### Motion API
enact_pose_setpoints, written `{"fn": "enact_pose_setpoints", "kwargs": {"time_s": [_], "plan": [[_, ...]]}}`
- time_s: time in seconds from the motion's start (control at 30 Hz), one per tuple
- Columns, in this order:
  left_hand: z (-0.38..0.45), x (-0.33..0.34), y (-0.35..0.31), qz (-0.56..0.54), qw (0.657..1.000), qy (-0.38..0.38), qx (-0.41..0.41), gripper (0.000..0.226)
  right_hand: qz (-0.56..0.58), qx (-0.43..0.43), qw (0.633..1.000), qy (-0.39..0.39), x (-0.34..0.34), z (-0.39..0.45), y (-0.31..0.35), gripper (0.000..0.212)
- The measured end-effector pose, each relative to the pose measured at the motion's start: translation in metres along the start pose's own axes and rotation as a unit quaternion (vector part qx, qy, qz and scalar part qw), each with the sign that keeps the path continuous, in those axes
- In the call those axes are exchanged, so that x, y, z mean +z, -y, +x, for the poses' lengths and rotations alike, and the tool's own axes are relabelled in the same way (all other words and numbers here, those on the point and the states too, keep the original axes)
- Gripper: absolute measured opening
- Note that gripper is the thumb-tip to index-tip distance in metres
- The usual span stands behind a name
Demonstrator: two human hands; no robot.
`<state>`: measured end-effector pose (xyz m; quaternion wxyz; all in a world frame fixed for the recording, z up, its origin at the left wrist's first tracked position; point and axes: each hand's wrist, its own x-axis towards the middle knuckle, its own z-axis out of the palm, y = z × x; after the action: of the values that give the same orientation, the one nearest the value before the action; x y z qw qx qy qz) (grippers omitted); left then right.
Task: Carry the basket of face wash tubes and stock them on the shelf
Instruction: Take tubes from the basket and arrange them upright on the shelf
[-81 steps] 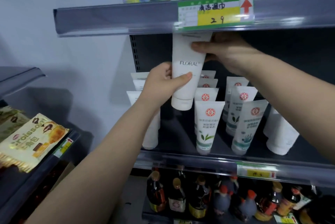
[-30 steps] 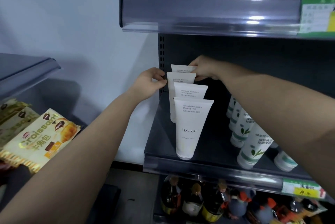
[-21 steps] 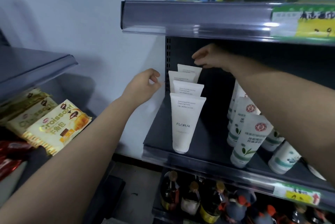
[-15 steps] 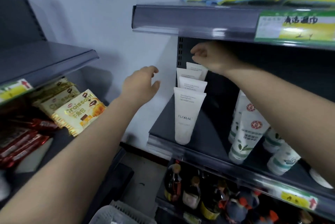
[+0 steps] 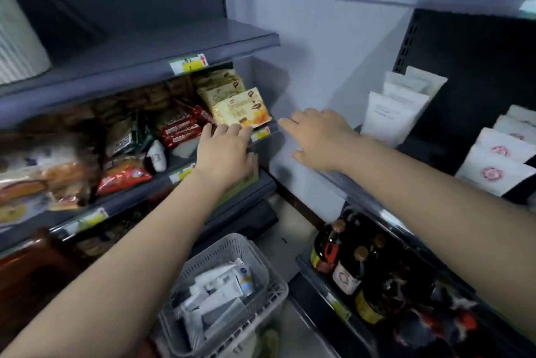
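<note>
Fingers on both hands loose and extended, holding nothing. Left hand [image 5: 224, 154] hangs palm down in front of the snack shelf edge, fingertips near the yellow croissant pack [image 5: 242, 108]; contact unclear, frame is blurred. Right hand [image 5: 319, 137] is out flat in the gap between the two shelf units, fingers pointing left, slightly spread. Grey basket [image 5: 261, 266] sits low, under the left forearm, with white face wash tubes [image 5: 217, 291] piled inside. More white tubes [image 5: 391, 111] stand in a row at the left end of the dark right-hand shelf [image 5: 420, 149], just beyond the right hand. Dark bottles [image 5: 345, 265] on the tier below.
</note>
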<state>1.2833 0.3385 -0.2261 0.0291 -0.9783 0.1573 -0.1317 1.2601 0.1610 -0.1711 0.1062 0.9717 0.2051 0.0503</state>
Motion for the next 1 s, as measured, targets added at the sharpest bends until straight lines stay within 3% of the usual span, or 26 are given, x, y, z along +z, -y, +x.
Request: {"fn": "enact_pose_setpoints", "kwargs": {"time_s": [0.3, 0.5, 0.67, 0.83, 1.0], "plan": [[-0.116, 0.072, 0.082, -0.015, 0.98, 0.131, -0.15, 0.056, 0.008, -0.163, 0.985, 0.059, 0.092, 0.035, 0.118, 0.055], [-0.164, 0.14, 0.122, -0.068, 0.947, 0.205, -0.237, 0.057, 0.032, -0.2, 0.963, 0.175, 0.17, 0.062, 0.169, 0.058], [-0.192, 0.21, 0.14, -0.134, 0.91, 0.287, -0.269, 0.054, 0.116, -0.153, 0.938, 0.289, 0.244, 0.078, 0.202, 0.058], [-0.211, 0.286, 0.154, -0.181, 0.866, 0.353, -0.303, 0.06, 0.251, -0.044, 0.877, 0.407, 0.326, 0.09, 0.226, 0.063], [-0.227, 0.37, 0.151, -0.234, 0.832, 0.346, -0.364, 0.054, 0.305, 0.039, 0.826, 0.472, 0.423, 0.091, 0.246, 0.059]]}}
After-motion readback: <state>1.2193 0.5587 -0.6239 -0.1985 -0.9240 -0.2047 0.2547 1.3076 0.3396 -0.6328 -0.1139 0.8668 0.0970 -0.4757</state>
